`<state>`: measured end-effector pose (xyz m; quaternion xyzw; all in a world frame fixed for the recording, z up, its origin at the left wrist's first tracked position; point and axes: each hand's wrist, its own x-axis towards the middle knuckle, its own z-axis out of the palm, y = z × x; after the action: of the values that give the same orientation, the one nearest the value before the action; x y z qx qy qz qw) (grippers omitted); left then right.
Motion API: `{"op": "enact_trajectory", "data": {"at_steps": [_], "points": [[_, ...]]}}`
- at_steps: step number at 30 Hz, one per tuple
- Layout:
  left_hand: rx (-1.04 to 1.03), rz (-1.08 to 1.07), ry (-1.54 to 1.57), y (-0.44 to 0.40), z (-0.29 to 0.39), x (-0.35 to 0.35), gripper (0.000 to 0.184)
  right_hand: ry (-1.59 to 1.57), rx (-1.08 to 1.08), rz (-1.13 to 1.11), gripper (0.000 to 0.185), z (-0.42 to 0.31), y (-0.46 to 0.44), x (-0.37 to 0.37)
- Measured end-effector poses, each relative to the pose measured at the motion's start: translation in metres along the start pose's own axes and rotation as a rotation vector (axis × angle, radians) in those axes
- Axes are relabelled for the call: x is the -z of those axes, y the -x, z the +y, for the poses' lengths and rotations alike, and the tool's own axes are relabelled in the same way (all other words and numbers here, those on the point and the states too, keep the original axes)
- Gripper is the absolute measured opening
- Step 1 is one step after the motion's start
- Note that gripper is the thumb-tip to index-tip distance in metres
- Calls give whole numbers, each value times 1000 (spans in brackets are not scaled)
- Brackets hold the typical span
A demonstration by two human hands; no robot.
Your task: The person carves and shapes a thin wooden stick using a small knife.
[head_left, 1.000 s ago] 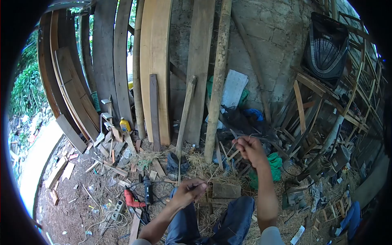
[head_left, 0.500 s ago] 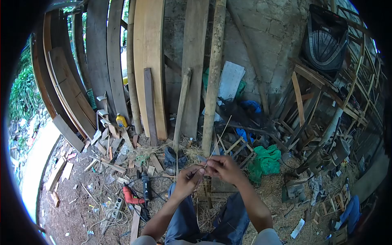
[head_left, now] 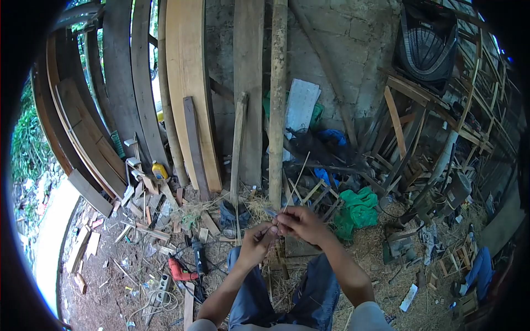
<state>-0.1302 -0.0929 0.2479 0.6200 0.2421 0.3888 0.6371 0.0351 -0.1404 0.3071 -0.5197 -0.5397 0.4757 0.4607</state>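
My left hand (head_left: 259, 241) and my right hand (head_left: 301, 224) meet above my knees, fingers closed and fingertips touching. A thin light strip (head_left: 301, 170), like split bamboo, rises from between them, leaning up to the right. The left fingers pinch its lower part, which the hands mostly hide. From the right fingertips a small grey blade (head_left: 270, 212) sticks out to the left; any handle is covered by the hand. Another thin pale strip (head_left: 238, 220) shows just beyond the left hand.
Boards (head_left: 187, 83) and a bamboo pole (head_left: 277, 110) lean on the wall ahead. A red power drill (head_left: 181, 270), a dark power tool (head_left: 199, 256) and a socket strip (head_left: 164, 287) lie at left. A green plastic bag (head_left: 356, 207) lies at right among scraps.
The view has turned slightly right, so the surroundings sit further left. Both hands keep nearly the same pose and grip, with only small shifts at the fingers.
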Motion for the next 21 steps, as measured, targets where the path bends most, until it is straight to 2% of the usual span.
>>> {"op": "enact_trajectory", "data": {"at_steps": [2,4,6,9,12,16,18,21], "points": [[-72,-12,-26,0,1,-1,17,10,43,-8,19,-1,0,9],[-43,-29,-28,4,2,0,17,9,77,-15,19,3,0,16],[-14,-51,-23,7,2,-1,16,27,0,-40,18,2,-2,24],[4,-31,-13,11,1,-4,16,107,-16,77,20,-6,-2,33],[-15,-24,-83,15,-1,-2,16,85,-2,45,18,-3,-4,44],[-144,18,-225,17,-9,0,14,20,-53,54,20,0,-8,50],[-186,7,-270,25,-9,2,13,-30,-36,401,24,12,-17,78],[-147,15,-411,42,-5,12,13,-201,51,414,28,20,-13,123]]}}
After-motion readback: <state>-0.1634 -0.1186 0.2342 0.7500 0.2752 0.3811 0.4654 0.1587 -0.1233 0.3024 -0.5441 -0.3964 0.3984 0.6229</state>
